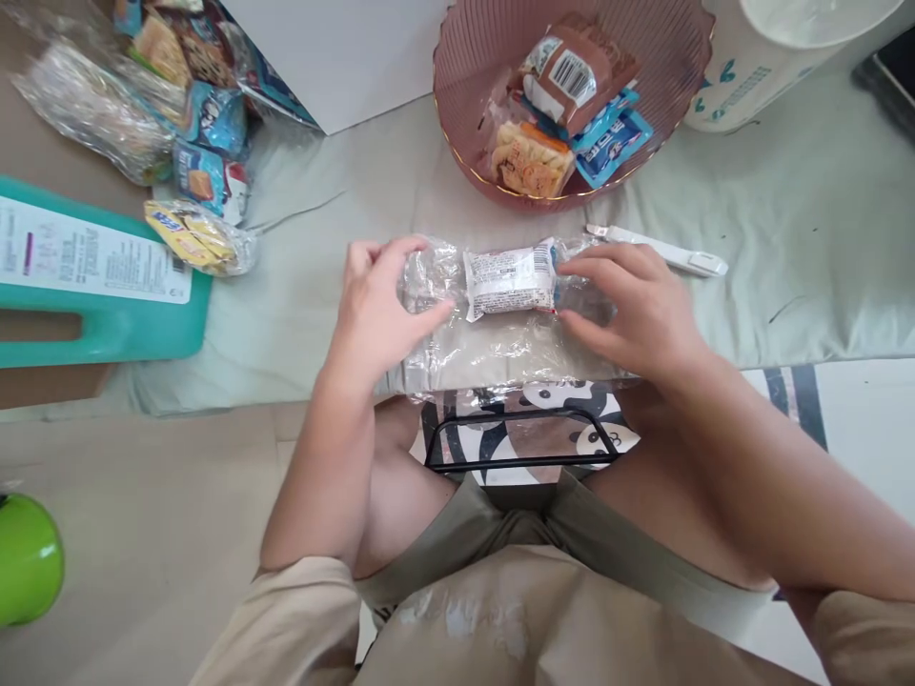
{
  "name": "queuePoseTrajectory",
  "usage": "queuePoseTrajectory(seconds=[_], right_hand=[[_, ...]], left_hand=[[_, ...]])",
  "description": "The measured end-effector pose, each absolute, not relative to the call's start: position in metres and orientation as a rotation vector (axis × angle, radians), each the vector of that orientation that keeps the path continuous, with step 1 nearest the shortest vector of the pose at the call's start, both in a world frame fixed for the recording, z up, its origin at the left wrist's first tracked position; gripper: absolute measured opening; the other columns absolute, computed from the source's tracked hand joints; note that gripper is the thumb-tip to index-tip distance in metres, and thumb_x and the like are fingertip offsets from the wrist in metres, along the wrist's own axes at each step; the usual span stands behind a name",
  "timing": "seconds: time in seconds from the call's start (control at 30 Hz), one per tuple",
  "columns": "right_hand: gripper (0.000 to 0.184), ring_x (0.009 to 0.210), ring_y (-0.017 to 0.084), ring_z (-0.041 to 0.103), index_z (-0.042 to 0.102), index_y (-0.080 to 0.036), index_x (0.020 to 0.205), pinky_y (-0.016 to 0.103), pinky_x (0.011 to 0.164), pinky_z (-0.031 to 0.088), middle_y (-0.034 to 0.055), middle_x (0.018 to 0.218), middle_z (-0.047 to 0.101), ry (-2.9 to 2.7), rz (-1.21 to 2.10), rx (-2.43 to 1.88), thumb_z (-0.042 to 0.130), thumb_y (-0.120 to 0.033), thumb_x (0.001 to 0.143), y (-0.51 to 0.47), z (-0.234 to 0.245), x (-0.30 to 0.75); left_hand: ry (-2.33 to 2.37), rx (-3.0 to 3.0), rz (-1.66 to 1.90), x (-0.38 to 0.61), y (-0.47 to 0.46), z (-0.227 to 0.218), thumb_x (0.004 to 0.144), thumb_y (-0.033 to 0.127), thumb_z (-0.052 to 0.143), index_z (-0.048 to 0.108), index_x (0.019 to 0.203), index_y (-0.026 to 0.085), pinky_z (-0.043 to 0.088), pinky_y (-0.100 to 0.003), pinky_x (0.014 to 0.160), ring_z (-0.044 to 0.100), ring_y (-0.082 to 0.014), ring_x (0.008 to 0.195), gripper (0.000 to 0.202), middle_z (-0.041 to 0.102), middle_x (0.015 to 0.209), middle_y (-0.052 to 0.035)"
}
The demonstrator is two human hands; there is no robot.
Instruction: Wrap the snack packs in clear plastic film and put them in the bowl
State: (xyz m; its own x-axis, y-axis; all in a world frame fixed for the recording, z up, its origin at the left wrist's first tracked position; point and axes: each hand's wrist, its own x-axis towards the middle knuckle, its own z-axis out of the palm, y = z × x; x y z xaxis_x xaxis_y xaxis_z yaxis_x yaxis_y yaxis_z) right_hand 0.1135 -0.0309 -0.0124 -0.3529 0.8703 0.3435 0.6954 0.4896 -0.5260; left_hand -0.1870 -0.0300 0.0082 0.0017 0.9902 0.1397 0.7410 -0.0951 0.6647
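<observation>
A small white snack packet [510, 280] with printed text and a barcode lies on a spread sheet of clear plastic wrap [493, 353], close to the front edge of the cloth-covered surface. My left hand [382, 310] is at the wrap's left side, its thumb and fingers apart and curved, with a gap to the packet. On the other side, my right hand [636, 305] has its thumb and fingertips near the packet's right end, also spread; whether they touch it is hard to tell. A white utility knife [658, 250] lies just beyond my right hand.
Beyond the packet stands a pink ribbed bowl [457, 143] with several wrapped snacks. A white bucket [779, 76] is at its right. At left are a teal jug [143, 329], a yellow-wrapped snack [200, 238] and a heap of bagged snacks [207, 114]. A green bin [29, 562] is on the floor.
</observation>
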Motion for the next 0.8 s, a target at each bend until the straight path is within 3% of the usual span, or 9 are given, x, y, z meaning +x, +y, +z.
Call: queuePoseTrajectory(seconds=[0.03,0.1,0.2,0.3,0.37,0.47,0.6,0.7,0.8], right_hand=[[0.037,0.107,0.033,0.069,0.071,-0.028,0.119,0.049,0.088,0.055,0.0091,0.119,0.076,-2.172,0.369,-1.266,0.071,-0.031,0.082,-0.031,-0.014,0.112],[0.041,0.116,0.035,0.067,0.068,-0.028,0.122,0.052,0.093,0.052,0.0101,0.126,0.073,-2.205,0.35,-1.267,0.07,-0.028,0.082,-0.031,-0.017,0.11],[0.034,0.116,0.034,0.068,0.068,-0.029,0.117,0.051,0.092,0.051,0.0086,0.123,0.075,-2.182,0.291,-1.332,0.063,-0.019,0.085,-0.028,-0.02,0.106],[0.017,0.106,0.031,0.07,0.069,-0.03,0.101,0.05,0.088,0.05,0.0065,0.111,0.078,-2.098,0.232,-1.376,0.056,-0.021,0.094,-0.025,-0.02,0.104],[0.017,0.099,0.03,0.07,0.069,-0.029,0.095,0.049,0.086,0.05,0.0063,0.103,0.077,-2.04,0.191,-1.395,0.053,-0.026,0.099,-0.024,-0.018,0.103],[0.017,0.095,0.029,0.069,0.071,-0.03,0.101,0.049,0.083,0.049,0.008,0.101,0.075,-1.956,0.053,-1.445,0.054,-0.028,0.1,-0.028,-0.014,0.1],[0.025,0.085,0.022,0.067,0.068,-0.034,0.111,0.041,0.076,0.046,0.0034,0.094,0.073,-2.008,-0.071,-1.08,0.06,-0.016,0.096,-0.039,-0.013,0.086],[0.021,0.091,0.02,0.067,0.064,-0.028,0.106,0.037,0.077,0.047,0.0011,0.092,0.074,-2.124,0.025,-0.809,0.061,-0.011,0.095,-0.045,-0.016,0.07],[0.013,0.094,0.02,0.066,0.064,-0.025,0.105,0.037,0.08,0.047,0.0019,0.094,0.073,-2.123,0.12,-0.856,0.059,-0.015,0.098,-0.045,-0.019,0.06]], left_hand=[[1.75,1.944,0.829,-0.186,-0.029,0.006,0.062,0.021,0.09,0.07,0.118,0.029,0.052,-0.047,0.11,0.06,-0.0297,0.121,0.059,0.061,0.12,-0.0074],[1.656,2.025,0.816,-0.183,-0.026,0.004,0.065,0.018,0.089,0.07,0.114,0.031,0.044,-0.053,0.121,0.047,-0.0355,0.142,0.055,0.054,0.14,-0.0091],[1.568,2.04,0.877,-0.177,-0.022,0.003,0.078,0.021,0.079,0.071,0.098,0.03,0.041,-0.054,0.123,0.048,-0.0336,0.144,0.023,0.059,0.14,-0.0067],[1.557,1.948,1.009,-0.175,-0.019,0.001,0.088,0.025,0.069,0.069,0.088,0.026,0.048,-0.049,0.116,0.065,-0.0268,0.124,0.001,0.07,0.121,-0.0052],[1.576,1.852,1.115,-0.174,-0.019,0.001,0.092,0.028,0.065,0.068,0.086,0.025,0.055,-0.042,0.104,0.071,-0.0219,0.107,0.007,0.074,0.105,-0.0036],[1.636,1.638,1.195,-0.171,-0.02,0.003,0.097,0.035,0.061,0.066,0.089,0.025,0.059,-0.031,0.076,0.072,-0.0154,0.082,0.014,0.075,0.085,-0.0005],[1.668,1.341,1.23,-0.162,-0.021,0.006,0.096,0.043,0.065,0.063,0.085,0.025,0.041,-0.024,0.047,0.058,-0.0086,0.052,0.021,0.067,0.067,0.0037],[1.623,1.106,1.328,-0.153,-0.019,0.011,0.092,0.045,0.07,0.059,0.072,0.023,0.029,-0.025,0.041,0.046,-0.0065,0.043,0.032,0.059,0.057,0.0042],[1.524,0.818,1.316,-0.148,-0.017,0.018,0.093,0.043,0.066,0.057,0.067,0.022,0.015,-0.028,0.04,0.033,-0.0051,0.039,0.035,0.055,0.054,0.0038]])
